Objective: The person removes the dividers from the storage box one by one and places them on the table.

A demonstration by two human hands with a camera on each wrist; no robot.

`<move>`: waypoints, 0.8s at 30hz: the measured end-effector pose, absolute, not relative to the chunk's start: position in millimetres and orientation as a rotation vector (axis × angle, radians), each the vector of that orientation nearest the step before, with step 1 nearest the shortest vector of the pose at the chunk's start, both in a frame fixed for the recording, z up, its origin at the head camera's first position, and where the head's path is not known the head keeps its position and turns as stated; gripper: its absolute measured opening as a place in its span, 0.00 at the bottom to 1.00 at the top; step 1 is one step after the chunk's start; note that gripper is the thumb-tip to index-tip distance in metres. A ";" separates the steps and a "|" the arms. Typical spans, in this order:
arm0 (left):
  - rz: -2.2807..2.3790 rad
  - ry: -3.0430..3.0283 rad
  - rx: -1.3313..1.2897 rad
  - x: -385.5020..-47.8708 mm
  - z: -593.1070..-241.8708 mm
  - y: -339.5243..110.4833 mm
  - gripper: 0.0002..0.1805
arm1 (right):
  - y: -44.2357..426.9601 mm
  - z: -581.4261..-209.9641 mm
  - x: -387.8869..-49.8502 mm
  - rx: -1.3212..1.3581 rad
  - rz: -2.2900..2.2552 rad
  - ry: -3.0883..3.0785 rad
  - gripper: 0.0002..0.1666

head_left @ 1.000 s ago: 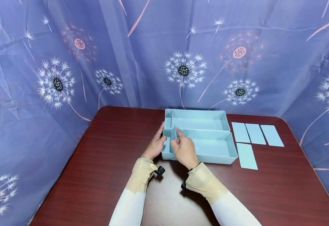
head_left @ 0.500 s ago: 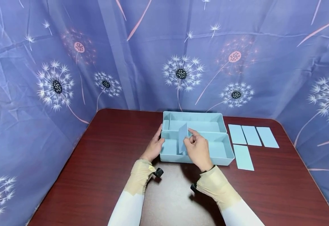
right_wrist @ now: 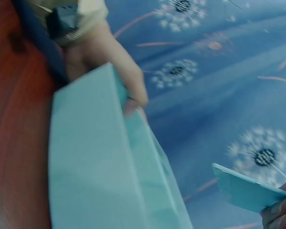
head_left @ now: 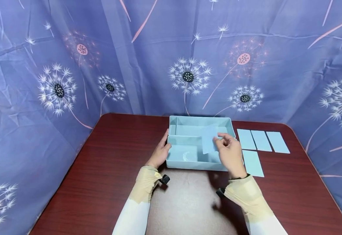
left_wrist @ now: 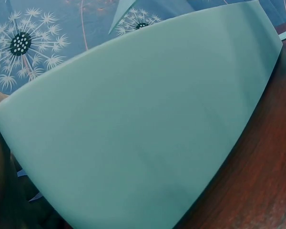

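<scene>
My left hand [head_left: 159,153] grips the left end of the near light-blue box [head_left: 194,165]. In the right wrist view, its thumb [right_wrist: 133,106] hooks over the rim. My right hand [head_left: 230,153] pinches a thin light-blue divider panel [head_left: 209,140] by its right edge, above the right half of that box. In the right wrist view the divider [right_wrist: 243,189] is clear of the box, with fingertips on its corner. The near box's outer wall [left_wrist: 143,124] fills most of the left wrist view.
Directly behind stands a second light-blue box [head_left: 200,121], with a divider [head_left: 176,126] near its left end. Several flat light-blue panels lie to the right, including a nearer panel [head_left: 253,163]. The dark red table [head_left: 115,156] meets a blue flowered curtain [head_left: 147,65].
My right hand has lifted the divider out of the near box and carried it to the right. My left hand has stayed at the box's left end.
</scene>
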State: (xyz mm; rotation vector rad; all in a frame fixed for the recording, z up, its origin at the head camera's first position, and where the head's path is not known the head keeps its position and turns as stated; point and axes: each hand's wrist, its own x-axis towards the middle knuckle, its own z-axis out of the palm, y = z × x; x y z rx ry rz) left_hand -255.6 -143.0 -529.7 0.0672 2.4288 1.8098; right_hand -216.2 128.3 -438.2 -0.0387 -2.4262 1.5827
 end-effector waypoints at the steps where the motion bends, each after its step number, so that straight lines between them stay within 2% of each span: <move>1: 1.810 2.430 0.067 -255.3 -530.1 -143.2 0.40 | 133.2 -435.6 -215.6 -0.064 1.582 -2.431 0.18; 6: 1.808 2.419 0.075 -253.9 -531.2 -143.2 0.39 | 158.7 -426.9 -211.0 -0.206 1.570 -2.424 0.19; 16: 1.811 2.417 0.072 -257.0 -531.7 -143.9 0.40 | 213.4 -424.0 -208.2 -0.484 1.673 -2.255 0.10; 24: 1.801 2.423 0.082 -258.2 -531.2 -144.4 0.40 | 244.4 -431.9 -203.7 -0.544 1.584 -2.259 0.06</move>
